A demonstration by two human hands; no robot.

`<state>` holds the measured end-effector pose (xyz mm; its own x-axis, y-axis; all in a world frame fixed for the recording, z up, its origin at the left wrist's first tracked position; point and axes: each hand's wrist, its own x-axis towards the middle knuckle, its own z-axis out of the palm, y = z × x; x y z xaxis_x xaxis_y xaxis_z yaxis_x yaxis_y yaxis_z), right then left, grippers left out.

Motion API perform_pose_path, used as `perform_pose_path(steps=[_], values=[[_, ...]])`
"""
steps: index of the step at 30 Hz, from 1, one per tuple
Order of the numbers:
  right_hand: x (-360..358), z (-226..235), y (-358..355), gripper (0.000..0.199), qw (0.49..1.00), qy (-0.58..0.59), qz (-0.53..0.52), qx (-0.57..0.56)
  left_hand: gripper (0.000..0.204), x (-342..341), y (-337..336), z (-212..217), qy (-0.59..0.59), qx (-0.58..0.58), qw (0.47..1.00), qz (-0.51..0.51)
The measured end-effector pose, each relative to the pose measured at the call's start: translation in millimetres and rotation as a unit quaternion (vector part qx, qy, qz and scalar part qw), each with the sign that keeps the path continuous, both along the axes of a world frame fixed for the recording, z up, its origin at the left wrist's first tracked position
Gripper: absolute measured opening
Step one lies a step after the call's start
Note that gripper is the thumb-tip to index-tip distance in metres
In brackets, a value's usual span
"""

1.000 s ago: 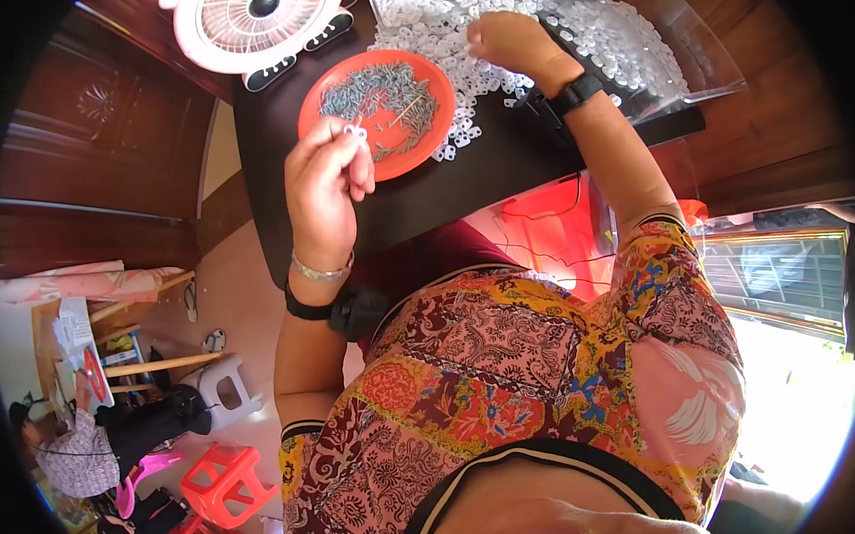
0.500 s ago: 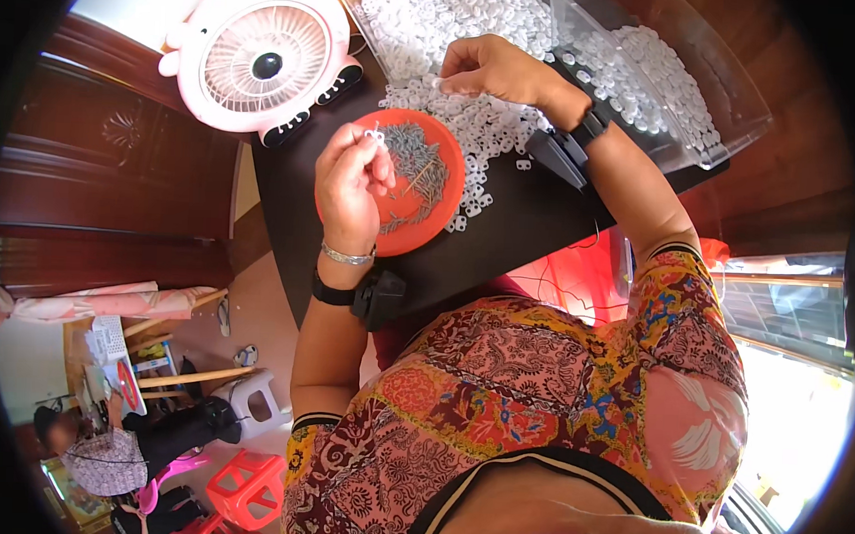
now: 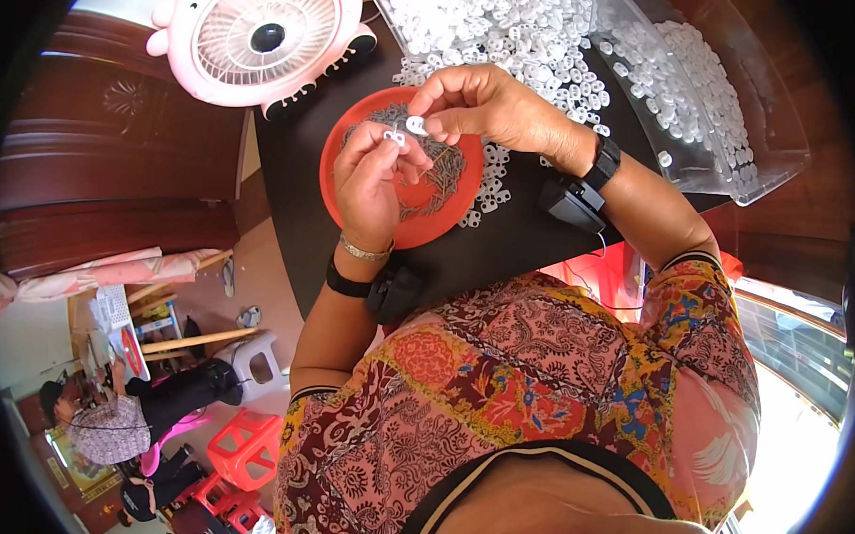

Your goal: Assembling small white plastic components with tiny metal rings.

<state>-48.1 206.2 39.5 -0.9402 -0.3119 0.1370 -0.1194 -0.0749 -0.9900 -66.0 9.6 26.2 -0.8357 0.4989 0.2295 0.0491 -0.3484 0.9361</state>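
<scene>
L hand (image 3: 367,191) is raised over the red plate (image 3: 431,231), forearm coming up from below, fingers curled w/ tips angled up & R; its grip pinches a small white clip (image 3: 392,137) btwn thumb & fingers. R hand (image 3: 490,107) comes in from the R, elbow bent, back of hand up, fingertips pointing L; its grip has another white piece (image 3: 415,125) btwn thumb & index. Both bits sit just beside e/o above the plate; can't tell if they touch. Grey screws (image 3: 443,181) lie in the plate, on the black counter (image 3: 289,201), w/ a white pile (image 3: 492,29) behind.
</scene>
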Motion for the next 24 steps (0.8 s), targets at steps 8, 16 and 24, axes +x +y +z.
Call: perform_pose_path(steps=[8,16,24], values=[[8.8,-22.3,-7.1,0.019,0.994,-0.051,-0.017,-0.099,0.016,13.3,-6.4,-14.5,-0.009,-0.116,0.992,0.058],[15.3,-23.4,-6.3,0.017,0.999,-0.003,-0.024,-0.047,0.015,19.2,0.2,-11.7,-0.008,-0.145,0.987,0.069],[18.2,-21.1,-6.3,0.015,0.998,0.038,-0.042,-0.016,0.014,19.7,1.7,-13.3,-0.006,-0.162,0.985,0.059]])
